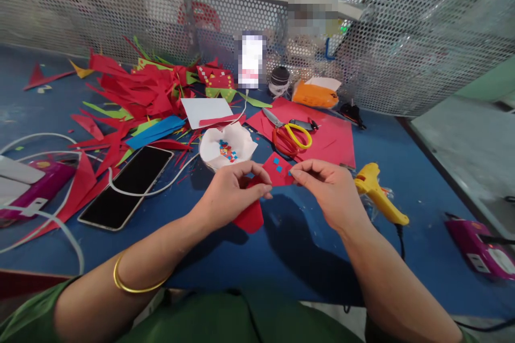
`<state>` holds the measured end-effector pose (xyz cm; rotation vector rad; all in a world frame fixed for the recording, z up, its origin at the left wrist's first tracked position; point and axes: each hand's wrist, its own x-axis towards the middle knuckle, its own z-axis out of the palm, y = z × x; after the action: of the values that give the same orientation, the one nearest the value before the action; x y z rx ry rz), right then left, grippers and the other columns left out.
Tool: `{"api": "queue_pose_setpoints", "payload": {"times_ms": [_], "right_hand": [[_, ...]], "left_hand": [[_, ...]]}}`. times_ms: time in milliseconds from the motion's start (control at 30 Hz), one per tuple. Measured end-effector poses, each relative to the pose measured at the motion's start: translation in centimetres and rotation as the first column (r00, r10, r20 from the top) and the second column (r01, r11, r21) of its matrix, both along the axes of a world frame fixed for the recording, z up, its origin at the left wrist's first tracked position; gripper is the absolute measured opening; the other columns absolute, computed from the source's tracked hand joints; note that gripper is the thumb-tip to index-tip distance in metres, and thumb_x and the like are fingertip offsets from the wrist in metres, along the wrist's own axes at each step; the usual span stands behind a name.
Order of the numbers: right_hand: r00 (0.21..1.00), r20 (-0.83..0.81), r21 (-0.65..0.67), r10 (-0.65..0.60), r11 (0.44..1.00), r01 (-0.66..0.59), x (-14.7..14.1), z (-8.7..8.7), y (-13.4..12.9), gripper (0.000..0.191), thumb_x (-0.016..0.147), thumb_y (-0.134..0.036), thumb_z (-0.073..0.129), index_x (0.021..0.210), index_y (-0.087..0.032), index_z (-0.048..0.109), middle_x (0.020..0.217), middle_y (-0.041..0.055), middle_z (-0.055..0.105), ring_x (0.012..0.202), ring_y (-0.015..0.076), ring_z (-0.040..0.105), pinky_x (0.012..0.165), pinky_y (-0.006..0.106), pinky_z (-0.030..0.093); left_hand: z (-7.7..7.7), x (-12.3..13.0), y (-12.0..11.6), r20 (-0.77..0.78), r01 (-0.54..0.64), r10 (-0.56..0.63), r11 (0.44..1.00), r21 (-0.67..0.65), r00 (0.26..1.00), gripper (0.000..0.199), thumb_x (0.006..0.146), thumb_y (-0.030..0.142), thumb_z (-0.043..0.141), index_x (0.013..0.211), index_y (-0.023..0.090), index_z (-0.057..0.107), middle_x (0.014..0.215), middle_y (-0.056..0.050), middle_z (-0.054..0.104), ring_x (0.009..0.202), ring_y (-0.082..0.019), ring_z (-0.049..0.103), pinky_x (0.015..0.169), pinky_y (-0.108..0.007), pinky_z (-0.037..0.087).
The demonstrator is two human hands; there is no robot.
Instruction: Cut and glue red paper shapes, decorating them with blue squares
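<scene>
My left hand point(241, 193) is closed on a folded piece of red paper point(251, 218), with thumb and fingers pinching it. Part of that red paper, showing beyond the fingers, bears small blue squares point(277, 162). At its right edge my right hand point(328, 185) pinches a small blue paper square point(290, 173) between thumb and forefinger. Whether the square touches the red paper is hard to make out. Just beyond my left hand stands a white paper-lined bowl point(209, 153) with red and blue bits point(228, 151) inside.
Scissors point(295, 136) lie on a red sheet point(338, 142). A yellow glue gun point(380, 193) is to the right, near a purple power strip point(478, 249). Red scraps point(137, 88) pile up at back left; a dark phone point(129, 187) and white cable point(169, 185) lie in front.
</scene>
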<state>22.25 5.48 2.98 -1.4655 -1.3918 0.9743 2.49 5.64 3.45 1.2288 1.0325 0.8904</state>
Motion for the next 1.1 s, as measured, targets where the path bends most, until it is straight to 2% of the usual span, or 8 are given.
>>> {"api": "queue_pose_setpoints", "payload": {"times_ms": [100, 267, 367, 533, 900, 1100], "right_hand": [[1.0, 0.016, 0.006, 0.004, 1.0, -0.004, -0.1, 0.0, -0.2, 0.014, 0.078, -0.034, 0.071, 0.078, -0.021, 0.073, 0.068, 0.0002, 0.067, 0.063, 0.0156, 0.058, 0.06, 0.03, 0.046], [0.993, 0.118, 0.236, -0.025, 0.972, -0.004, -0.6, 0.5, -0.7, 0.006, 0.08, -0.025, 0.069, 0.075, -0.023, 0.072, 0.095, 0.0041, 0.068, 0.092, 0.0204, 0.064, 0.084, 0.036, 0.05], [0.982, 0.186, 0.31, -0.042, 0.951, -0.018, -1.3, 0.9, -1.1, 0.006, 0.082, -0.023, 0.068, 0.077, -0.024, 0.071, 0.101, 0.0052, 0.067, 0.101, 0.0222, 0.064, 0.094, 0.041, 0.047], [0.979, 0.203, 0.327, -0.021, 0.944, -0.048, -2.6, 0.7, -1.6, 0.007, 0.082, -0.023, 0.068, 0.076, -0.024, 0.071, 0.111, 0.0054, 0.068, 0.108, 0.0235, 0.063, 0.101, 0.045, 0.045], [0.963, 0.258, 0.396, -0.075, 0.918, -0.034, -3.2, -0.1, -1.8, 0.007, 0.082, -0.02, 0.068, 0.075, -0.024, 0.069, 0.119, 0.007, 0.066, 0.121, 0.0253, 0.056, 0.106, 0.049, 0.04], [0.97, 0.227, 0.38, -0.09, 0.925, -0.003, -3.4, -0.3, -1.9, 0.008, 0.082, -0.021, 0.068, 0.075, -0.024, 0.07, 0.118, 0.0068, 0.067, 0.122, 0.0248, 0.055, 0.107, 0.049, 0.04]], "left_hand": [[-0.2, 0.0, 0.1, -0.054, 0.014, -0.017, 0.998, -0.059, 0.998, 0.003, 0.076, 0.02, 0.07, 0.076, 0.017, 0.07, 0.061, -0.003, 0.069, 0.06, -0.016, 0.069, 0.06, -0.024, 0.052], [-0.2, 0.1, 0.1, -0.083, -0.073, 0.067, 0.995, -0.064, 0.994, 0.005, 0.076, 0.015, 0.068, 0.078, 0.016, 0.073, 0.056, -0.003, 0.069, 0.054, -0.014, 0.066, 0.053, -0.021, 0.047], [-0.3, 0.1, 0.1, -0.04, -0.097, 0.094, 0.992, -0.076, 0.995, 0.005, 0.074, 0.018, 0.072, 0.078, 0.016, 0.074, 0.06, -0.003, 0.07, 0.057, -0.015, 0.068, 0.056, -0.022, 0.051], [-0.7, 0.1, 0.1, 0.013, -0.075, 0.076, 0.996, -0.04, 0.997, 0.01, 0.072, 0.025, 0.075, 0.079, 0.017, 0.076, 0.069, -0.004, 0.073, 0.063, -0.016, 0.069, 0.065, -0.027, 0.057], [-0.7, 0.0, 0.1, -0.009, -0.03, 0.031, 0.999, 0.035, 0.999, 0.009, 0.074, 0.027, 0.073, 0.075, 0.018, 0.075, 0.067, -0.005, 0.072, 0.062, -0.016, 0.067, 0.063, -0.026, 0.053], [-0.8, -0.1, 0.2, -0.02, -0.025, 0.026, 0.999, 0.032, 0.999, 0.012, 0.075, 0.029, 0.073, 0.078, 0.017, 0.074, 0.07, -0.005, 0.072, 0.063, -0.016, 0.067, 0.063, -0.026, 0.052]]}}
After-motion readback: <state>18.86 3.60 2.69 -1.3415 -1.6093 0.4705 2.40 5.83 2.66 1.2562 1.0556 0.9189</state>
